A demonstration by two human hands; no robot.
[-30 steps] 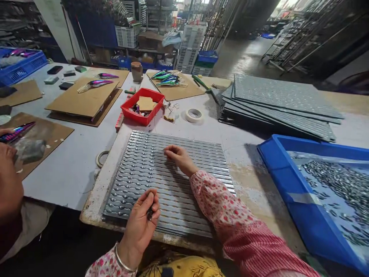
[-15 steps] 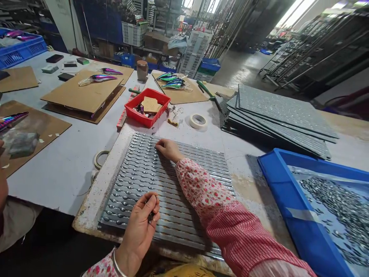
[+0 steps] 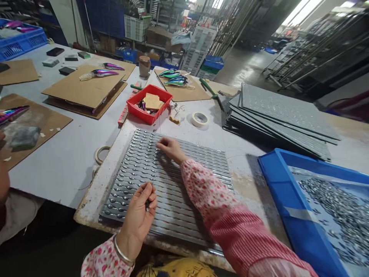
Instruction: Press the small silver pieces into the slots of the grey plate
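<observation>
A grey grooved tray (image 3: 201, 161) lies flat on the table in front of me, its left grooves filled with small shiny metal pieces. My left hand (image 3: 139, 218) hovers over the tray's near edge, fingers curled round a few small dark metal pieces. My right hand (image 3: 169, 148) reaches across to the tray's far middle, fingertips pinched down on a groove; what they hold is too small to make out.
A blue bin (image 3: 300, 215) of metal pieces sits at right. Stacked grey trays (image 3: 276, 111) lie behind it. A red tray (image 3: 148, 104), tape roll (image 3: 200, 119), cardboard sheets (image 3: 80, 90) with fishing lures and another person's arm (image 3: 5, 184) at left.
My right hand slid from the tray's middle toward its far left part, then edged back slightly. The left hand stayed curled at the near edge.
</observation>
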